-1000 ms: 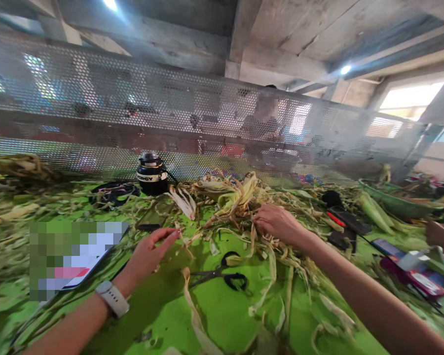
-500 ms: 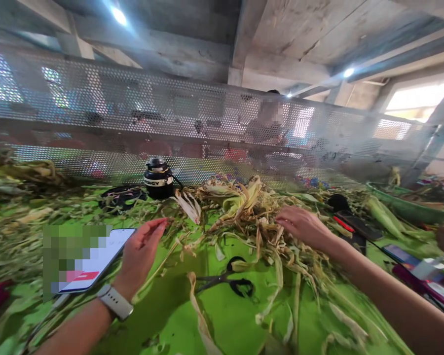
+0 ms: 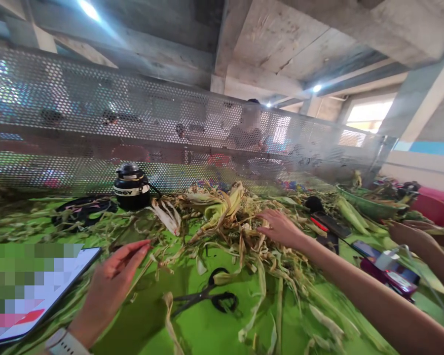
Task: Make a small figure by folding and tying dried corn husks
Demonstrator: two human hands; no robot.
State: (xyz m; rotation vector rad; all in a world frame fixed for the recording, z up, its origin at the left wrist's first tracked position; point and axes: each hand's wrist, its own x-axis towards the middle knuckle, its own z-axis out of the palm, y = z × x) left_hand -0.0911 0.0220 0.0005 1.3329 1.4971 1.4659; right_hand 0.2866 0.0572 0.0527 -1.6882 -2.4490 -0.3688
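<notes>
One tangled heap of dry husks (image 3: 227,204) is lying mid-scene, the right hand (image 3: 279,228) resting at its right side, grip hidden. The left hand (image 3: 113,278) is holding thumb and forefinger nearly together, whether around anything I cannot tell. One pair of scissors (image 3: 204,295) is lying nearer, perhaps for easy reach; one black jar (image 3: 130,190) is standing far left, likely out of the way.

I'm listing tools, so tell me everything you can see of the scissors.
The scissors lie flat on the green surface, slim blades partly open and pointing left, two black looped handles at right. The blades look like dark metal. One dry husk strip seems to overlap the upper loop; a second strip runs by the blade tips, contact unclear. The left hand and right hand are apart from them.
</notes>
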